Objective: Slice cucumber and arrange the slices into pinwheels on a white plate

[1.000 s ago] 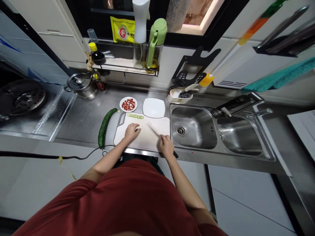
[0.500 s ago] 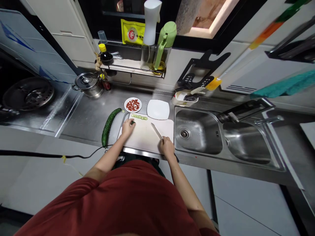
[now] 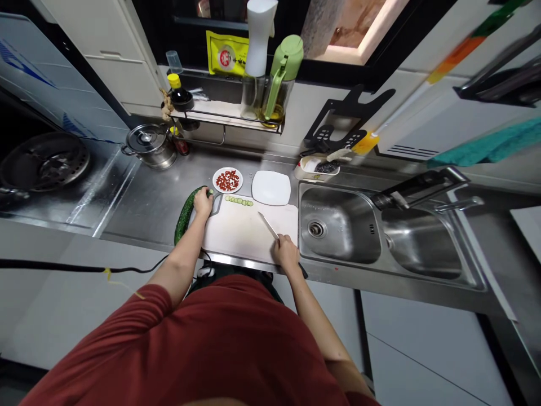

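My left hand [image 3: 203, 202] is at the upper end of a long green cucumber [image 3: 184, 217], just left of the cutting board's handle. Its fingers are curled together, and what is between them is hidden. A pale green bit shows beside the fingertips. My right hand [image 3: 287, 252] is closed round the handle of a knife [image 3: 268, 225], whose blade points up and left over the white cutting board [image 3: 240, 231]. Along the board's top edge lies a row of several cucumber slices [image 3: 239, 201].
Behind the board are a plate of chopped red pieces [image 3: 228, 180] and a white square plate [image 3: 271, 188]. A steel pot [image 3: 153, 148] stands back left. The sink [image 3: 340, 225] adjoins the board's right side. A shelf with bottles [image 3: 228, 113] hangs above the counter.
My left hand has moved left and up from the board to the cucumber's upper end. The dark green piece it held no longer shows. My right hand and the knife have hardly moved.
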A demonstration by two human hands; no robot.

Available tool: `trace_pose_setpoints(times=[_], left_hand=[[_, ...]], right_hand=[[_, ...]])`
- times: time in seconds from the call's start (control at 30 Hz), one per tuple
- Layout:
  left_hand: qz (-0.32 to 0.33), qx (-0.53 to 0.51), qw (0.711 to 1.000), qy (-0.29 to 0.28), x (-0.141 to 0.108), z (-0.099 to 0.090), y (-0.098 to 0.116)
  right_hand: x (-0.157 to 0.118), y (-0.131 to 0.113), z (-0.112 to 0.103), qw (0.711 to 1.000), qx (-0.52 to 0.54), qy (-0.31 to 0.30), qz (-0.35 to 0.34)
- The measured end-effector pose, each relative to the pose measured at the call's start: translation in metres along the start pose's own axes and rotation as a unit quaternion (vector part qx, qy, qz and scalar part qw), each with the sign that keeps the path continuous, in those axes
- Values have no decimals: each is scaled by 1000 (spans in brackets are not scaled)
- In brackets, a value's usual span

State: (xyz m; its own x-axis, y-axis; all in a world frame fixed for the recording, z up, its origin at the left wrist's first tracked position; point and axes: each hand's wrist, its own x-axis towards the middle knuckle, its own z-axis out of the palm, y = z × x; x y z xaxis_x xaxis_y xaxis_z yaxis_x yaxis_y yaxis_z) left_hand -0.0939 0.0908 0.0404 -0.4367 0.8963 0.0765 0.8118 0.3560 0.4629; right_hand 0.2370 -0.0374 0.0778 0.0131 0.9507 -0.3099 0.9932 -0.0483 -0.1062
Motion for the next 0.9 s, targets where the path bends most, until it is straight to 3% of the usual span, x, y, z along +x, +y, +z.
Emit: trace_pose_setpoints(times=[0.33, 0.5, 0.67, 0.77, 0.9], left_hand=[[6, 31, 999, -13, -6, -11, 2], [79, -2, 996, 36, -28, -10, 23], [215, -39, 971, -102, -60, 16, 71], [214, -14, 966, -145, -65, 32, 93], [208, 23, 962, -176, -57, 41, 102]], right_hand=[[1, -2, -3, 1000, -13, -28, 4], [3, -3, -6, 999, -3, -41, 15], [5, -2, -6, 999, 1, -51, 12], [7, -2, -7, 999, -1, -53, 4], [10, -2, -7, 998, -2, -57, 2]])
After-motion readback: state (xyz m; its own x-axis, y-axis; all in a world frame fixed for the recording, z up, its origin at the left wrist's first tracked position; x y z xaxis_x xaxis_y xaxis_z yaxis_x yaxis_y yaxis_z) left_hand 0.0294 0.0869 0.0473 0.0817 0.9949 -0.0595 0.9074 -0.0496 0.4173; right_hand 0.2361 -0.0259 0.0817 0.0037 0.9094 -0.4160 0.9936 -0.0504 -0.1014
